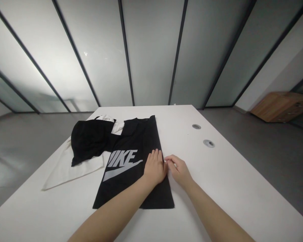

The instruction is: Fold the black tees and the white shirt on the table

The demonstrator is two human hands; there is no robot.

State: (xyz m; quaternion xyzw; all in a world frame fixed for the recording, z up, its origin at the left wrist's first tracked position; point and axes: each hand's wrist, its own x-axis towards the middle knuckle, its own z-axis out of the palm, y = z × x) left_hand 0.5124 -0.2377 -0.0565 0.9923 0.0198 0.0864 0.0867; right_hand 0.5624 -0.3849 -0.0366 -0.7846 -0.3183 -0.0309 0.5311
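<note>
A black T-shirt [131, 141] with a grey NIKE print lies on the table, its right side folded to a straight edge. My left hand [155, 167] rests flat on the shirt near that edge, fingers stretched out. Just beside it, my right hand [179, 170] has its thumb and fingers pinched at the shirt's right edge; the exact grip is partly hidden. Left of the shirt lies a heap of black cloth [91, 139], with white cloth [68, 168] spread beneath it. Smaller white cloth [118, 127] shows between the heap and the shirt.
The white table [217, 191] has two round cable holes, one grommet [196, 126] farther off and another grommet [208, 143] nearer. Behind the table stand frosted glass panels [151, 50] with dark frames. A wooden cabinet [280, 107] is on the floor at the right.
</note>
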